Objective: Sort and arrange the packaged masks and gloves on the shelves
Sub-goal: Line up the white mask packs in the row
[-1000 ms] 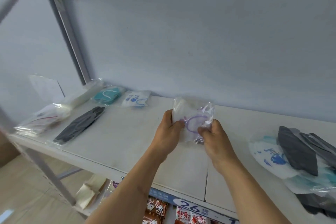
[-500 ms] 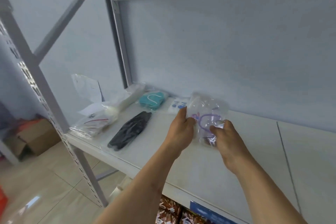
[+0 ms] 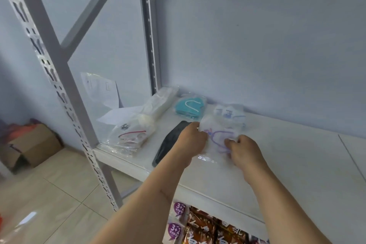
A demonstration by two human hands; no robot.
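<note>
left hand point(image 3: 191, 138) – fingers curled, pinching the left edge of the clear mask packet point(image 3: 218, 136) | right hand point(image 3: 244, 151) – fingers curled, gripping its right side | both forearms bare, reaching forward, hands close together

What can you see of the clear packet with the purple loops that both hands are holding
The clear packet is a thin, glossy plastic bag, crinkled, with a whitish mask and purple ear loops inside. The left hand pinches its left edge, the right hand its right. It sits low over the white shelf; whether it touches is unclear.
</note>
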